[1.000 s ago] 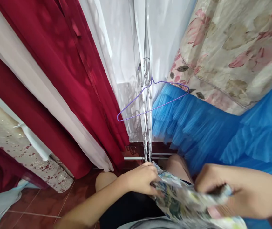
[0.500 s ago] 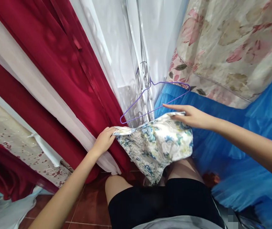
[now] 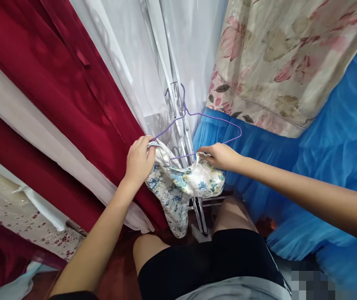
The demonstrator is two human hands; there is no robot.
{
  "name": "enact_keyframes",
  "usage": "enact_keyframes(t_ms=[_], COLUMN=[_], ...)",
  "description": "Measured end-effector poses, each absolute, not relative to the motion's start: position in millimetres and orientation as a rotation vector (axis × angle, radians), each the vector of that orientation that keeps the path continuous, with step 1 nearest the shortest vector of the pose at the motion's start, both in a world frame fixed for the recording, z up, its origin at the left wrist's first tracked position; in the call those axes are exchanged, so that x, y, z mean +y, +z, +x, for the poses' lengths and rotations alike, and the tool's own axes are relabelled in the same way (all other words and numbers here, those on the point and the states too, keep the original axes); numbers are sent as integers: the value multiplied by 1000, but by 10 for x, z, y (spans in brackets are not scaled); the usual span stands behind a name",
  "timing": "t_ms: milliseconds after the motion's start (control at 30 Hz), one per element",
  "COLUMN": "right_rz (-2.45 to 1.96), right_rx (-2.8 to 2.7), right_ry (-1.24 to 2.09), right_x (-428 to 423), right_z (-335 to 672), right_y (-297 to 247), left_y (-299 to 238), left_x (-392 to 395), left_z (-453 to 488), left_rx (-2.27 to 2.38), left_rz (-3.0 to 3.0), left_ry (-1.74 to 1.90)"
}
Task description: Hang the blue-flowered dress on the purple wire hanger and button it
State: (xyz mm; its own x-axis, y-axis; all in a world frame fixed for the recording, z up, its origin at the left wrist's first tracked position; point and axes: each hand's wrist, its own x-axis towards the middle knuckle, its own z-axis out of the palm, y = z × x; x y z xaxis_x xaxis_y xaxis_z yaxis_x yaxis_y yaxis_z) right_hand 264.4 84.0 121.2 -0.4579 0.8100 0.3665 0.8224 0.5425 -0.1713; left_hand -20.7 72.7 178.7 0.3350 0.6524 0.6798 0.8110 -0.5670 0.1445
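A purple wire hanger (image 3: pixel 197 125) hangs by its hook on a white metal grille (image 3: pixel 169 96) straight ahead. A floral blue-and-cream garment (image 3: pixel 181 185) droops from the hanger's bottom bar. My left hand (image 3: pixel 139 160) is closed on the garment's left edge at the hanger's left corner. My right hand (image 3: pixel 219 155) pinches the garment's right edge against the bottom wire. The rest of the cloth hangs down toward my knees.
Red and white curtains (image 3: pixel 56 96) hang at the left. A blue tulle skirt (image 3: pixel 306 166) and a floral pink cloth (image 3: pixel 278 62) fill the right. My legs in black shorts (image 3: pixel 209 262) are below, over a red tiled floor (image 3: pixel 119 266).
Both hands lifted the floral garment from my lap up to the hanger. It was spread wide half a second ago; now it is gathered along the hanger's bottom bar.
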Motion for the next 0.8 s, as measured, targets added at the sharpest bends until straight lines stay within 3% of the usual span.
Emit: enact_keyframes(t_ms=[333, 633, 733, 800], right_rz=[-1129, -1447, -1425, -1330], right_rx=[-2129, -1779, -1819, -1762], right_ry=[102, 19, 236, 555], right_x=[483, 678, 635, 595], right_z=[3278, 3722, 3747, 3760], right_y=[1296, 1600, 1773, 1827], left_y=[1703, 1680, 1679, 1672], left_x=[1001, 985, 1050, 1079], left_z=[-29, -81, -242, -367], left_rx=[-1241, -1348, -1449, -1529], left_rz=[-2449, -2398, -2322, -2331], left_ry=[-1096, -1081, -1188, -1162])
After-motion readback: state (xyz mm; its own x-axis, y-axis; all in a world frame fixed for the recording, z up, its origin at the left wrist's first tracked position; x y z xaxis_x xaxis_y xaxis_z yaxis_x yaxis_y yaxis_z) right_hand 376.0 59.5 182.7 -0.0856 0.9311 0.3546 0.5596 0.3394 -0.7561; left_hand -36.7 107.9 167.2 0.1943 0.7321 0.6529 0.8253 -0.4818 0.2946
